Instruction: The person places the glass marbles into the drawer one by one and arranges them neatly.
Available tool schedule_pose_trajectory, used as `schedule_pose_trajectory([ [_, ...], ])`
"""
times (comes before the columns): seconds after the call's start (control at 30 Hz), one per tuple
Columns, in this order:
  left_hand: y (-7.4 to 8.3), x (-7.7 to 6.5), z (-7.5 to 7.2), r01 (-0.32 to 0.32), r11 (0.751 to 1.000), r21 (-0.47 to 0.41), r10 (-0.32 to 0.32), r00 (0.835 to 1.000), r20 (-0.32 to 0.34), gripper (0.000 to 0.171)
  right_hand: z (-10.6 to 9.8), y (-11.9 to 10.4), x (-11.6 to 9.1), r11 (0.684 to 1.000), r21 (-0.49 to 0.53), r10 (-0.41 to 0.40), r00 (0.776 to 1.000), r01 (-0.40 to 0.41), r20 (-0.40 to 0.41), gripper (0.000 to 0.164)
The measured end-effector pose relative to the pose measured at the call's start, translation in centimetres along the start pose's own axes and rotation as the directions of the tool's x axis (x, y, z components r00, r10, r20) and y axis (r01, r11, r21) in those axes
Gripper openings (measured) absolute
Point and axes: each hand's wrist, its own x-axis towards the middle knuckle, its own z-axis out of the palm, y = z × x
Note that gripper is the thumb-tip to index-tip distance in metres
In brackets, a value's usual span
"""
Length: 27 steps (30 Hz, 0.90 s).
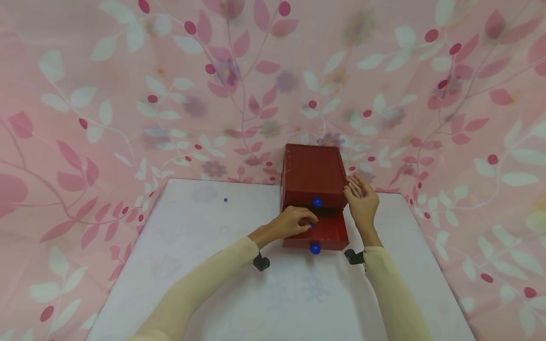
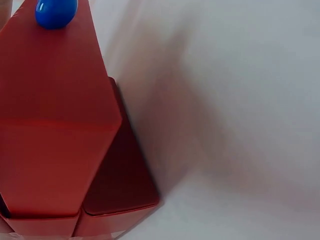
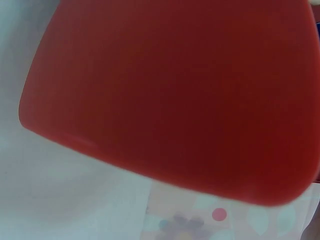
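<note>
A red two-drawer box (image 1: 314, 168) stands at the back of the table, its lower drawer (image 1: 334, 232) pulled out and its upper one closed. Each drawer front carries a round blue knob (image 1: 315, 248). Over the open drawer, my left hand (image 1: 290, 222) pinches a small dark blue piece (image 1: 313, 225) at its fingertips, most of it hidden by the fingers. My right hand (image 1: 363, 201) rests its extended fingers against the box's right side. In the right wrist view, a smooth red wall (image 3: 175, 100) of the box fills most of the picture.
Another tiny blue piece (image 1: 225, 200) lies on the white table (image 1: 192, 227), left of the box. Pink floral cloth (image 1: 256, 94) hangs behind the table and along both sides. Black wrist mounts (image 1: 261, 262) stick out below both hands.
</note>
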Motion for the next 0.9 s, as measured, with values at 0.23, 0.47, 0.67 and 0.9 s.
schedule_pose_trajectory([
  [0.23, -0.16, 0.52, 0.09, -0.004, 1.000, -0.005, 0.005, 0.998, 0.065, 0.023, -0.05, 0.25, -0.03, 1.000, 0.006, 0.007, 1.000, -0.007, -0.004, 0.046],
  [0.47, -0.10, 0.61, 0.19, 0.001, 1.000, 0.025, -0.004, 0.995, 0.101, 0.023, 0.00, 0.16, 0.03, 1.000, 0.002, 0.008, 1.000, -0.008, -0.006, 0.046],
  [0.67, -0.39, 0.47, 0.32, -0.027, 0.995, 0.096, 0.014, 0.992, 0.128, 0.023, 0.11, 0.06, 0.03, 1.000, 0.007, 0.019, 1.000, -0.019, -0.009, 0.046],
  [0.9, -0.46, 0.43, 0.51, -0.038, 0.993, 0.110, 0.021, 0.987, 0.157, 0.025, 0.11, -0.03, 0.10, 1.000, 0.013, 0.020, 1.000, -0.020, -0.013, 0.046],
])
